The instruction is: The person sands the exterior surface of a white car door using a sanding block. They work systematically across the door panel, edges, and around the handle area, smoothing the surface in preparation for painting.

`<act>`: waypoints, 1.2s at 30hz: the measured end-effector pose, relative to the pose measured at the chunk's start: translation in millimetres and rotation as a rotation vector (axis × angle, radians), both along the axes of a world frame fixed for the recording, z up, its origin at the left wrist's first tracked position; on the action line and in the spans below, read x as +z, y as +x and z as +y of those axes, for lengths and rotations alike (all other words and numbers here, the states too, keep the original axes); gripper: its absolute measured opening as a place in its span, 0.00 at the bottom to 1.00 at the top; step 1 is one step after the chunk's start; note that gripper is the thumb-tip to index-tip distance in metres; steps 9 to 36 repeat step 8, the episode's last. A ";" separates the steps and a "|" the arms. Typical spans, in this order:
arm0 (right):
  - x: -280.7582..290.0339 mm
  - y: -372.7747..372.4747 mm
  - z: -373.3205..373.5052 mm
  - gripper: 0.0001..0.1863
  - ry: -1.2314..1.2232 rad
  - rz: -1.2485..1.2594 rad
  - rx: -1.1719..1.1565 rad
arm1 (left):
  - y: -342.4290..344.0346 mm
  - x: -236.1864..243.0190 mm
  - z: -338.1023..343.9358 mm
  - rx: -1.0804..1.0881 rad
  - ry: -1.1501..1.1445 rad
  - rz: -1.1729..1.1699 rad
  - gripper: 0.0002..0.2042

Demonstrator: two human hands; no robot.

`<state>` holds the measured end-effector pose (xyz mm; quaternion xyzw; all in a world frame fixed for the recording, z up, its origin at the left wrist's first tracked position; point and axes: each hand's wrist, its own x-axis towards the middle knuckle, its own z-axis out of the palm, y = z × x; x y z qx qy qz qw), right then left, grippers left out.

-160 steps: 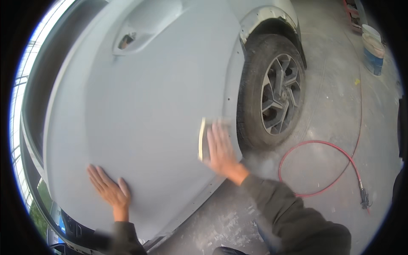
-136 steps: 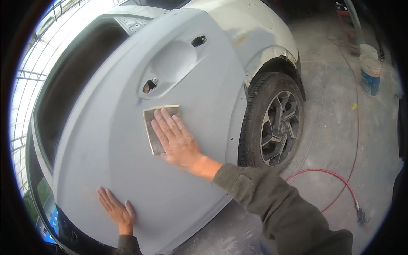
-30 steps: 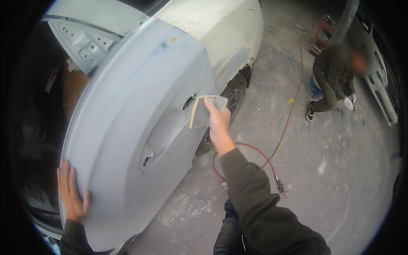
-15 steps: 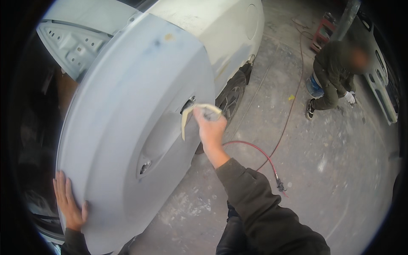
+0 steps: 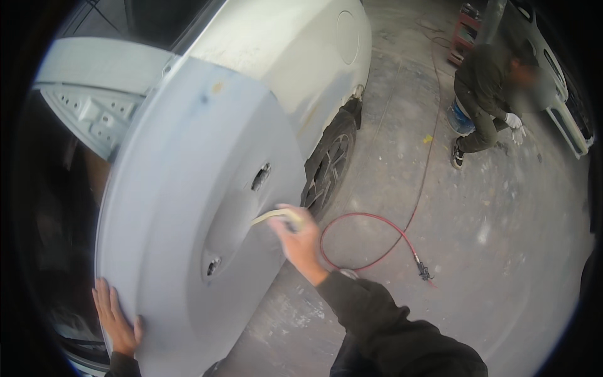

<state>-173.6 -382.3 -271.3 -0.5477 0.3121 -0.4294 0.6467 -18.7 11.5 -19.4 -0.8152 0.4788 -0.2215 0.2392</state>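
Observation:
A car door (image 5: 166, 188) with a dull light-grey primed surface stands swung out in front of me. My left hand (image 5: 118, 320) lies on its left edge near the bottom, fingers spread. My right hand (image 5: 301, 242), slightly blurred, pinches a bent sheet of yellowish sandpaper (image 5: 286, 215). The sheet is at the right side of the recessed handle area; whether it touches the panel I cannot tell. Two handle openings show in the door, an upper one (image 5: 260, 177) and a lower one (image 5: 214, 266).
Behind the door is the cream car body (image 5: 282, 44) with its rear wheel (image 5: 333, 160). A red air hose (image 5: 367, 215) loops over the concrete floor to a black fitting (image 5: 424, 271). At the far right a gloved person (image 5: 483, 81) sits on a blue bucket (image 5: 460, 119) beside another panel.
My right hand has moved down from beside the upper opening, and the sandpaper is now seen more edge-on. The view has shifted a little. My left hand stays on the door edge.

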 end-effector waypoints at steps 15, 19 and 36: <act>3.8 59.6 -21.3 0.35 -0.207 0.157 -0.161 | 0.6 0.9 -3.0 -0.046 0.000 0.022 0.37; 3.8 59.6 -21.3 0.35 -0.207 0.157 -0.161 | 0.6 0.9 -3.0 -0.046 0.000 0.022 0.37; 3.8 59.6 -21.3 0.35 -0.207 0.157 -0.161 | 0.6 0.9 -3.0 -0.046 0.000 0.022 0.37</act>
